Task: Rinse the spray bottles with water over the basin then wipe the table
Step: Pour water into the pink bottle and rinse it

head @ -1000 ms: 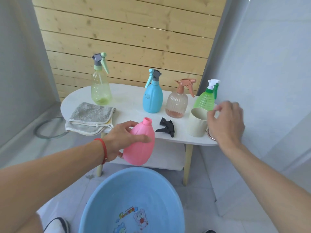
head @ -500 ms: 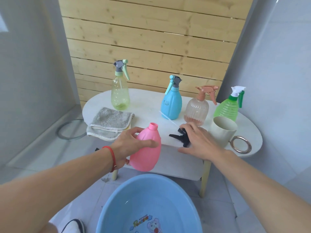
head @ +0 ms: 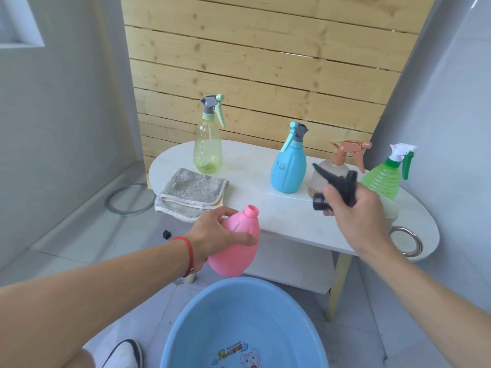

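Note:
My left hand (head: 212, 235) grips a pink bottle (head: 239, 251) with no cap, held in front of the white table (head: 265, 205) and above the blue basin (head: 239, 322). My right hand (head: 356, 216) holds the black spray head (head: 334, 187) lifted above the table. On the table stand a yellow-green spray bottle (head: 208, 147), a blue one (head: 288, 166), a clear ribbed one with a brown trigger (head: 329, 171) and a green one (head: 382, 176). A grey folded cloth (head: 188, 193) lies at the table's left front.
A cream cup (head: 390, 211) is mostly hidden behind my right hand, with a metal ring (head: 406, 240) beside it. A lower shelf (head: 292, 264) sits under the tabletop. A ring (head: 127, 199) and a small black piece (head: 166, 234) lie on the floor. My shoe (head: 125, 354) is near the basin.
My right hand went from the cup to the black spray head, took hold of it and lifted it off the table. The left hand kept its grip on the pink bottle.

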`<state>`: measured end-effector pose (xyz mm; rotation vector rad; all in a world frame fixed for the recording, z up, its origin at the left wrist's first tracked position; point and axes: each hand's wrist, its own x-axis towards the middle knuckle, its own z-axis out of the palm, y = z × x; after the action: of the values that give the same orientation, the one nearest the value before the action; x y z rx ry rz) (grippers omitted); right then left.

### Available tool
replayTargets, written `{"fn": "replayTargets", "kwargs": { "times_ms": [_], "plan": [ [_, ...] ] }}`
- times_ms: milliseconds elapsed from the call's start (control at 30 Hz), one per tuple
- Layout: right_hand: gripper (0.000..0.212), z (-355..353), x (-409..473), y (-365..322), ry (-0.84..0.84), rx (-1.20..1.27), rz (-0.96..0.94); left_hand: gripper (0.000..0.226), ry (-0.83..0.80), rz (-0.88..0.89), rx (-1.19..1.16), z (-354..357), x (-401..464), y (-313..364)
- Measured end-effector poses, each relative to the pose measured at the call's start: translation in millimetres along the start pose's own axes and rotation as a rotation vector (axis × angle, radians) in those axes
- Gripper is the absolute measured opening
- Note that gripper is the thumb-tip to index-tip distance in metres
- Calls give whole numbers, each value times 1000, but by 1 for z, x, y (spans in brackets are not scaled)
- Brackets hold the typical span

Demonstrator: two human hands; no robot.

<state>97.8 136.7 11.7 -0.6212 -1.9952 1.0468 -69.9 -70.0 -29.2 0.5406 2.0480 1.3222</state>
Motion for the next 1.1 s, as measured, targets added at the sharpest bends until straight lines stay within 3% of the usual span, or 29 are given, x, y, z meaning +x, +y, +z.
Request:
{"fn": "replayTargets", "kwargs": {
  "times_ms": [67, 167, 333, 533, 633, 733, 900, 1033, 1100],
  "plan": [
    [18, -5, -1, -9, 57, 78, 18, 69, 15, 20, 56, 1, 1, -4],
    [21, -11, -5, -16, 72, 161, 49, 64, 27, 59, 143, 1, -1, -9],
    [19, -13, -11, -21, -20, 284, 134, 60, 11, 95, 185, 2, -5, -12],
    [26, -8, -18, -24, -173, 93, 107, 64, -25, 222, 289, 4, -7, -12],
    [7, 2, -22, -35, -382, 26, 66, 73, -32, 258, 356, 9, -15, -8],
    [16, 14, -27, -31, -542, -129, -46, 75, -61, 280, 400, 14, -22, -5],
    [19, 20, -24, -32, -636, -255, -131, 50, -142, 226, 359, 16, -27, -6],
    [17, 24, -25, -39, -733, -277, -115, 52, -160, 210, 377, 15, -27, -8],
    [28, 27, -26, -41, -698, -344, -70, 63, -157, 205, 409, 14, -28, -9]
  ]
}}
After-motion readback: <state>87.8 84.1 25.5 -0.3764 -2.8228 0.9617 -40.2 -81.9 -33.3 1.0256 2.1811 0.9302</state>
